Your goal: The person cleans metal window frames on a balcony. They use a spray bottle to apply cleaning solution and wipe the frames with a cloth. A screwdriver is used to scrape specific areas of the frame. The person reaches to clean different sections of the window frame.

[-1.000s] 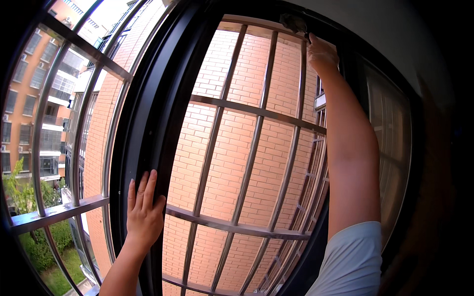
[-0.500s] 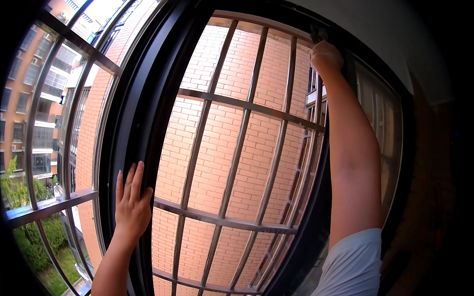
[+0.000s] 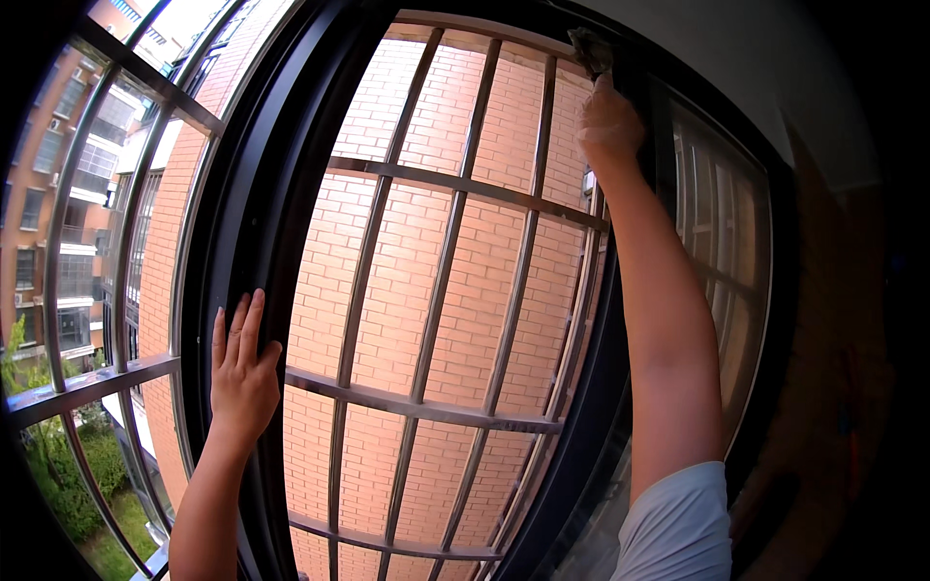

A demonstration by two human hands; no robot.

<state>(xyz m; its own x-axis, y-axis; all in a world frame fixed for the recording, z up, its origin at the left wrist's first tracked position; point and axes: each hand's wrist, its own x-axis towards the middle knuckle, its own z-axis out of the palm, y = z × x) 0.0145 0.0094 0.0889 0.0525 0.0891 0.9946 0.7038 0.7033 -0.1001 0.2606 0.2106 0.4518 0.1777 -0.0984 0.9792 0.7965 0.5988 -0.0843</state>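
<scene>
My right hand point(image 3: 610, 124) is raised to the top right of the window opening, its fingers closed on a dark grey, crumpled cloth point(image 3: 591, 53). The cloth lies against the upper part of the dark window frame point(image 3: 668, 60). Lower down on the left, my left hand point(image 3: 245, 373) rests flat on the dark upright of the frame point(image 3: 254, 223), fingers stretched out and pointing up. Nothing shows in that hand.
Metal security bars point(image 3: 438, 295) cross the opening, with a brick wall point(image 3: 426, 252) beyond them. A glass pane point(image 3: 722, 213) stands at the right. Through the left side show buildings point(image 3: 82, 232) and greenery point(image 3: 73, 470).
My right hand has shifted left along the top of the frame, and more of the cloth shows above it. The left hand stays on the upright. The whole view has shifted slightly.
</scene>
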